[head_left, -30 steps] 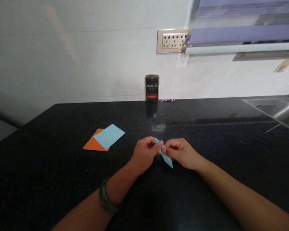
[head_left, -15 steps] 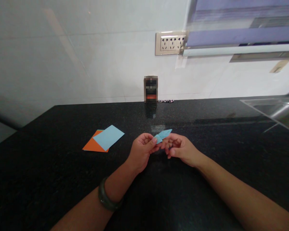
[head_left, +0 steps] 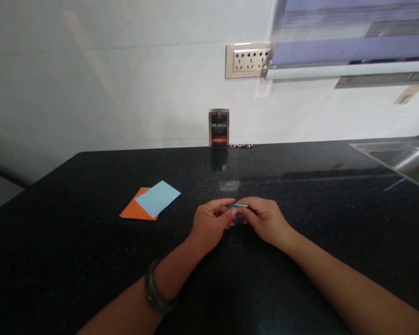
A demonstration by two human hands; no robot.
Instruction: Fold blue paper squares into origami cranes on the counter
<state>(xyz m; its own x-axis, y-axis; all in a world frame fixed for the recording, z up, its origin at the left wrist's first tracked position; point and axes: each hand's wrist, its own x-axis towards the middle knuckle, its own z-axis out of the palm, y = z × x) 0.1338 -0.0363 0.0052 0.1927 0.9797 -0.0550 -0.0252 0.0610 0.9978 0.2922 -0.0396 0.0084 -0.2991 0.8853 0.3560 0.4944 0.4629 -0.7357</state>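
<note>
"Pinching what, exactly?"

"A thin blue paper piece (head_left: 240, 205), mostly hidden, turned edge-on between left hand (head_left: 211, 223) and right hand (head_left: 268, 220); grasped by both from opposite sides, presumably for steady, fine control."

"And left of the left hand?"

"A loose blue sheet (head_left: 158, 198) overlapping an orange sheet (head_left: 136, 210), well apart from both hands, perhaps to leave working room yet stay reachable."

held paper (head_left: 240, 205): blue | sheets (head_left: 158, 199): blue, orange | countertop (head_left: 73, 260): speckled black
</note>
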